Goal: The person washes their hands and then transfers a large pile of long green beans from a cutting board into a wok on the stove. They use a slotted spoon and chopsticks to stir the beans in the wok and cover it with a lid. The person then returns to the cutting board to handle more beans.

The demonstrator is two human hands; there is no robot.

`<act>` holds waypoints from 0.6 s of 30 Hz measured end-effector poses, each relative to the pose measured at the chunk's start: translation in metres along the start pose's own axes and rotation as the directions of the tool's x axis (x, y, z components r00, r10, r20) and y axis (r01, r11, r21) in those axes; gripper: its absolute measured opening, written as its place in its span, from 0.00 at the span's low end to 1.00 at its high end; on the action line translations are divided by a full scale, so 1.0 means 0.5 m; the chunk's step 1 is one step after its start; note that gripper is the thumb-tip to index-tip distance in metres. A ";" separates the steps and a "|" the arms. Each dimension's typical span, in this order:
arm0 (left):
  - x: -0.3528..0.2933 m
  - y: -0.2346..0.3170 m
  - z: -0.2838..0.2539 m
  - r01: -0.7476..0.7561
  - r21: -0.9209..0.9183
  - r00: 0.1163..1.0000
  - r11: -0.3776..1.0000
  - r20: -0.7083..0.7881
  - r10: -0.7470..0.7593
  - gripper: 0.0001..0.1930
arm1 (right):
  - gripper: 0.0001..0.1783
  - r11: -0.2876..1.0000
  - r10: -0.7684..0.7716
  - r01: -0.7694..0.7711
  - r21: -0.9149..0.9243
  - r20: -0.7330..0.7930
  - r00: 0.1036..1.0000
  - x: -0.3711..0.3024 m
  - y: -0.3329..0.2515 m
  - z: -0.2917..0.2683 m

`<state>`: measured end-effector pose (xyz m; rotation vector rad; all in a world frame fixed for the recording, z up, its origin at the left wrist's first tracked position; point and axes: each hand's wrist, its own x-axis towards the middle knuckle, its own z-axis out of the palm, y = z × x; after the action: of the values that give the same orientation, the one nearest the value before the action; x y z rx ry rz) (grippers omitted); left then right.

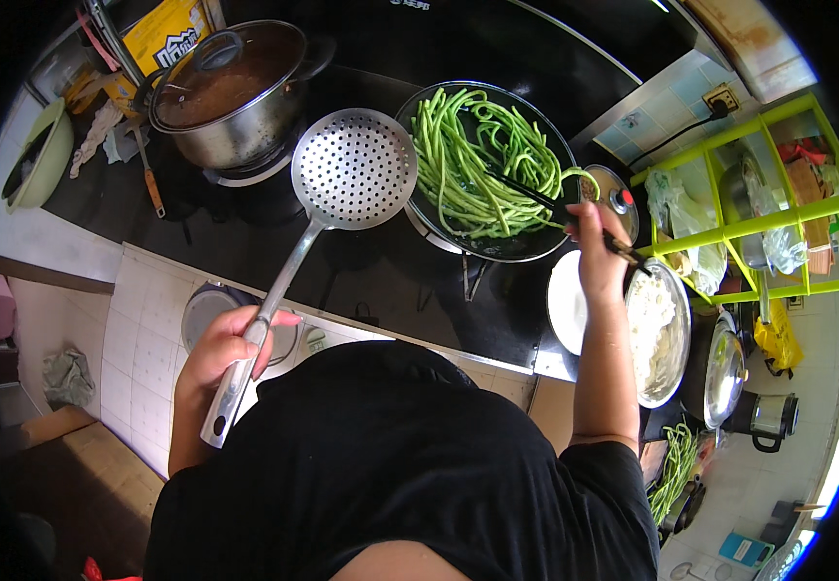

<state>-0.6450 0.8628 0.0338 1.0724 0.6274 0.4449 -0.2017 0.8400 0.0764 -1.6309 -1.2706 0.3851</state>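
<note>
The left hand [231,344] has its fingers closed around the handle of a long silver metal skimmer with a round perforated head [355,168]. This head is raised above the black glossy cooktop [381,290], at the left edge of the wok in this view; whether they touch, I cannot tell. The right hand [602,247] holds a pair of dark slender chopsticks [541,198] in a narrow grip, and their tips point into the long thin green beans [439,184]. These beans lie in a heap inside the round dark wok [512,256], on the far side of the cooktop. On the far left stands a wide steel pot with a glass lid [226,145]. To the right, near the right forearm, are a round white plate [565,302] and an oval bowl with white food [674,353]
</note>
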 end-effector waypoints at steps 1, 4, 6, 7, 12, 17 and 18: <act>0.001 0.001 0.000 0.001 -0.001 1.000 1.000 0.001 -0.001 0.30 | 0.15 0.992 -0.075 0.077 -0.096 0.019 0.997 0.000 0.008 0.012; 0.003 0.009 0.005 0.008 -0.025 1.000 1.000 0.002 -0.008 0.30 | 0.12 0.972 -0.134 0.146 -0.181 0.080 0.988 -0.038 0.024 0.042; 0.005 0.015 0.007 0.014 -0.016 1.000 1.000 0.004 -0.014 0.30 | 0.09 0.957 -0.177 0.203 -0.206 0.137 0.975 -0.071 0.007 0.059; 0.006 0.017 0.008 0.018 -0.010 1.000 1.000 0.005 -0.018 0.31 | 0.08 0.951 -0.172 0.206 -0.230 0.162 0.972 -0.083 -0.005 0.062; 0.009 0.013 0.007 0.024 -0.026 1.000 0.999 0.014 -0.024 0.31 | 0.11 0.997 0.074 -0.068 -0.043 0.162 0.984 -0.092 -0.010 0.027; 0.014 0.010 0.004 0.004 -0.023 0.999 1.000 0.038 -0.003 0.31 | 0.11 0.989 -0.010 0.035 -0.146 0.166 0.986 -0.042 0.043 0.030; 0.014 0.011 0.003 -0.002 -0.027 0.999 1.000 0.037 0.003 0.31 | 0.11 0.983 -0.045 0.076 -0.169 0.181 0.982 -0.030 0.044 0.037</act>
<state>-0.6390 0.8681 0.0375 1.0541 0.5858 0.4330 -0.2094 0.8371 0.0451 -1.7303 -1.5210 0.3964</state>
